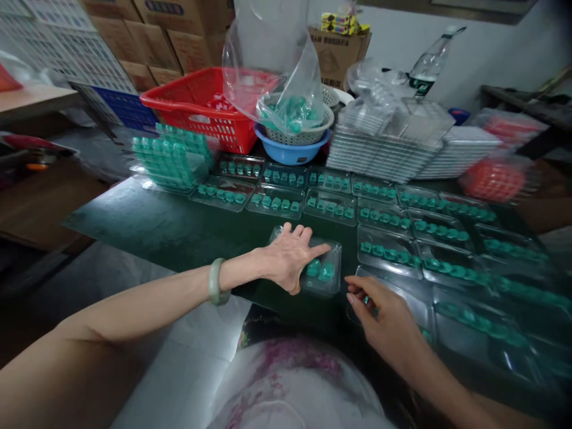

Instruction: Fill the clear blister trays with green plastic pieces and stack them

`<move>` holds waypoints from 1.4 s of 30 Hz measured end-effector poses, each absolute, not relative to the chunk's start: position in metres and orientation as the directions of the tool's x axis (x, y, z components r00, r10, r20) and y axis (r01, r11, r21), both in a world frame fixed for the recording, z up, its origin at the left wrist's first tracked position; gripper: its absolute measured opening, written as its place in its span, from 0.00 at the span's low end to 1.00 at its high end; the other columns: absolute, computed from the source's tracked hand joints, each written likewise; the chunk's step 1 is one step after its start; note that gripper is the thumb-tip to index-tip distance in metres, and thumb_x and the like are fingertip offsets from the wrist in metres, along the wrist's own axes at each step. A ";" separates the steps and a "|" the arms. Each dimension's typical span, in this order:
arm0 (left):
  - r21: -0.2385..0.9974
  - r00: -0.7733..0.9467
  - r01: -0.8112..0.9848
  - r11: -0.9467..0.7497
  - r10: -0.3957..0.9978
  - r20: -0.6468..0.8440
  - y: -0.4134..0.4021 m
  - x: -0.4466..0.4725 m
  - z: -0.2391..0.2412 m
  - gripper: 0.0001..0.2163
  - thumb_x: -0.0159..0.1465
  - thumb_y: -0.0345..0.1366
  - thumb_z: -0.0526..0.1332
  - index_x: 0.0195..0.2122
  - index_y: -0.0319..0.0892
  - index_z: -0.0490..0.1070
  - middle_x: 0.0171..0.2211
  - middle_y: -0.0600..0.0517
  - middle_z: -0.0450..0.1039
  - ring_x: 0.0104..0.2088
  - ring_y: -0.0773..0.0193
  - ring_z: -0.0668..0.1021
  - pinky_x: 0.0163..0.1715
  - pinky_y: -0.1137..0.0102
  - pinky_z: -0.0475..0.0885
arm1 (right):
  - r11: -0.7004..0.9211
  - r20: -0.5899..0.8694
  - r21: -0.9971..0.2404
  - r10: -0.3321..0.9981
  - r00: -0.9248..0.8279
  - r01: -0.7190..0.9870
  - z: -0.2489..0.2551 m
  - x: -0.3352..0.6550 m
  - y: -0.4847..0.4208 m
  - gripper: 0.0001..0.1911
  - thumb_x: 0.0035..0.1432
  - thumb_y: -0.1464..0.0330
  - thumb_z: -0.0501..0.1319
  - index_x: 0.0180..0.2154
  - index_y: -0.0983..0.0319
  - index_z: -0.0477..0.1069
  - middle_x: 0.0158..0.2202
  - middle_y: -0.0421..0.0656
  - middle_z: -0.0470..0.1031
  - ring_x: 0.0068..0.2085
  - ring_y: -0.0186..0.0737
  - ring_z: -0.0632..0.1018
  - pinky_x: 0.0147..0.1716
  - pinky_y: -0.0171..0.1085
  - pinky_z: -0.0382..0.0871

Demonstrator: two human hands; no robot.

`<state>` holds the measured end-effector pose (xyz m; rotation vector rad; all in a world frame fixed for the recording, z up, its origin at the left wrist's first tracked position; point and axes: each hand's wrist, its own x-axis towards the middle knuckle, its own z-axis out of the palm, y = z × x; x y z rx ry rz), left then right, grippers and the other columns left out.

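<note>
Head view. Left hand point(290, 256): palm down, fingers spread, over a shallow rectangular tray of clear plastic point(336, 256); grip apart, not closed round anything. Whether the palm presses on the tray or hovers just above it, cannot tell. A pale green bangle point(215, 281) circles that wrist.

Tray: on the dark green desk point(179, 238), in front of the person, rounded corners, transparent, with glare. Inside, near its right side, two translucent teal-green chunky pieces point(327, 271) show; they look faceted and glossy (edges soft from blur), and the hand hides the rest of the tray.

Right hand point(384, 307): right of that tray, fingers curled, thumb and index tips near each other. Some green shows behind the fingers; cannot tell whether the grip holds a piece or a piece lies beneath it.

Surroundings: clear trays with single rows of teal-green pieces point(330, 207) cover the far and right parts of the desk. At far left, a stack of filled trays point(167, 158). Behind, a red perforated plastic basket point(243, 131), and a blue plastic basin point(292, 155) under a grey colander point(328, 124) bearing more green pieces; right of these, a tall stack of clear trays point(366, 155).
</note>
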<state>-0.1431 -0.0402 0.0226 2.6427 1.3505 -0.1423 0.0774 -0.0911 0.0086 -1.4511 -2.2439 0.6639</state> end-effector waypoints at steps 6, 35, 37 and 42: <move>0.158 0.685 0.727 -0.668 0.689 -0.238 -0.024 -0.139 0.010 0.56 0.28 0.59 0.65 0.60 0.48 0.48 0.56 0.35 0.51 0.49 0.37 0.60 0.42 0.50 0.54 | 0.028 -0.190 -0.807 0.933 -0.305 0.591 0.003 0.073 -0.083 0.19 0.53 0.66 0.53 0.48 0.60 0.64 0.43 0.49 0.72 0.39 0.39 0.75 0.33 0.37 0.72; -0.255 -0.115 0.967 0.018 0.921 -0.372 -0.071 -0.462 0.029 0.44 0.42 0.28 0.64 0.61 0.49 0.47 0.63 0.42 0.44 0.60 0.36 0.42 0.46 0.36 0.47 | 0.691 0.334 -0.420 0.721 -0.607 0.588 -0.042 -0.111 -0.016 0.17 0.58 0.72 0.50 0.50 0.62 0.62 0.45 0.46 0.68 0.44 0.40 0.70 0.41 0.38 0.62; -0.288 -0.141 0.957 0.045 0.936 -0.322 -0.072 -0.470 0.030 0.44 0.42 0.29 0.65 0.61 0.48 0.47 0.63 0.40 0.44 0.60 0.36 0.43 0.46 0.37 0.49 | 0.668 0.351 -0.284 0.740 -0.574 0.688 -0.044 -0.099 0.002 0.16 0.57 0.73 0.50 0.48 0.64 0.64 0.44 0.48 0.68 0.44 0.43 0.69 0.41 0.39 0.61; -0.276 -0.089 0.959 0.065 0.993 -0.076 -0.087 -0.456 0.030 0.42 0.45 0.33 0.64 0.61 0.45 0.47 0.61 0.38 0.47 0.59 0.38 0.47 0.47 0.45 0.56 | 0.647 0.291 -0.019 0.733 -0.614 0.763 -0.045 -0.089 0.027 0.11 0.57 0.73 0.51 0.39 0.63 0.70 0.35 0.46 0.70 0.38 0.43 0.68 0.35 0.39 0.56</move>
